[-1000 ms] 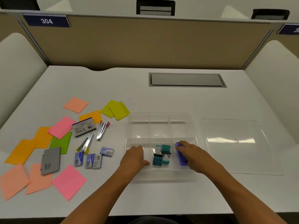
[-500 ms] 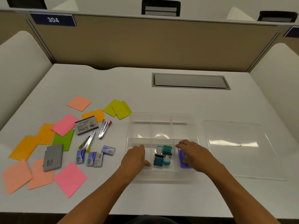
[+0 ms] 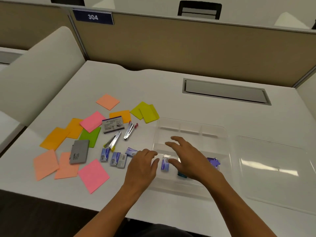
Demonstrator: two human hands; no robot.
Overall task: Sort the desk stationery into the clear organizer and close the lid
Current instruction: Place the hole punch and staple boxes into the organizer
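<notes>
The clear organizer [image 3: 213, 130] sits on the white desk, its flat clear lid [image 3: 273, 168] lying to its right. Its front compartments hold a small blue staple box [image 3: 165, 164], teal stamps [image 3: 181, 174] mostly hidden by my hand, and a purple item [image 3: 213, 162]. My right hand [image 3: 186, 156] hovers over the front compartments, fingers spread, holding nothing. My left hand [image 3: 142, 165] rests at the organizer's left front edge, fingers loosely apart and empty. Loose staple boxes [image 3: 116, 158], two metal staplers [image 3: 130, 130] and several coloured sticky notes [image 3: 93, 175] lie left of the organizer.
A grey case [image 3: 79, 152] and a larger staple box [image 3: 113, 126] lie among the notes. A recessed cable hatch [image 3: 225, 91] is set in the desk's back. Tan partition walls and white side panels enclose the desk.
The view has swung left. My right hand has lifted off the purple item and moved left over the organizer. My left hand has pulled back from the front left compartment, where a blue staple box now lies.
</notes>
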